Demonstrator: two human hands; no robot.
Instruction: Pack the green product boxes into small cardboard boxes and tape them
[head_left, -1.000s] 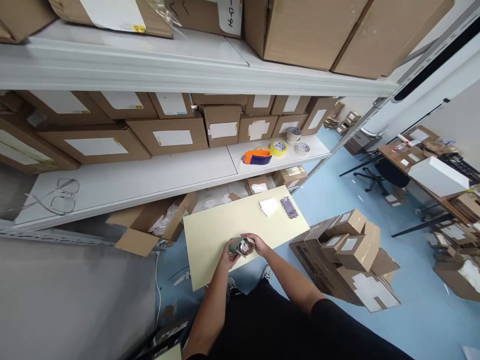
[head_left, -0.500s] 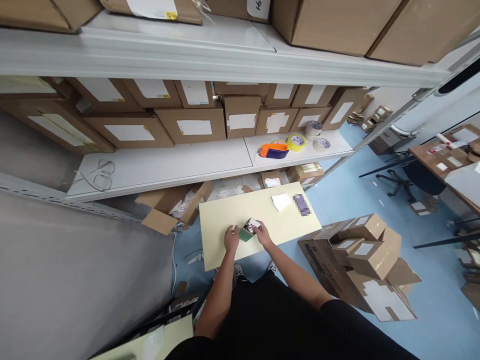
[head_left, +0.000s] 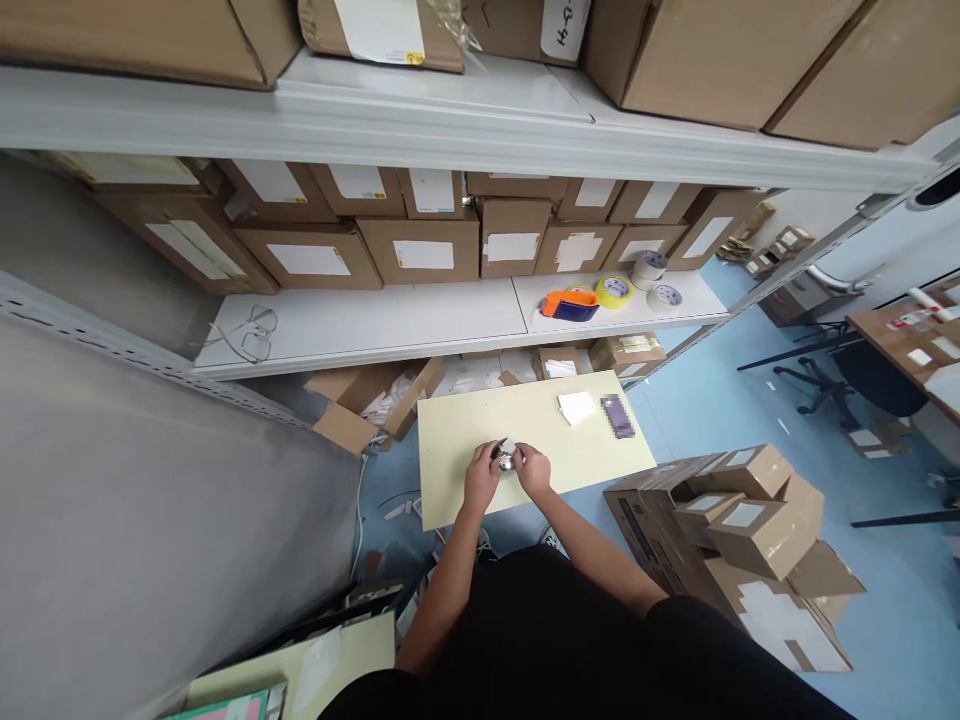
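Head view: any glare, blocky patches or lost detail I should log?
Head view: bright glints on the silvery object; head view: coarse pixelation masks the purplish item on the table; head view: the black shirt shows almost no detail.

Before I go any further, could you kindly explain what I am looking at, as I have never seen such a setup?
There is no machine here, just a person's left hand and right hand, both bare. The camera is worn on the head, looking forward and down. Both hands hold a small shiny object, too covered to identify. On the pale yellow table lie a white item and a blurred purple item. Beyond, a shelf bears cardboard boxes.
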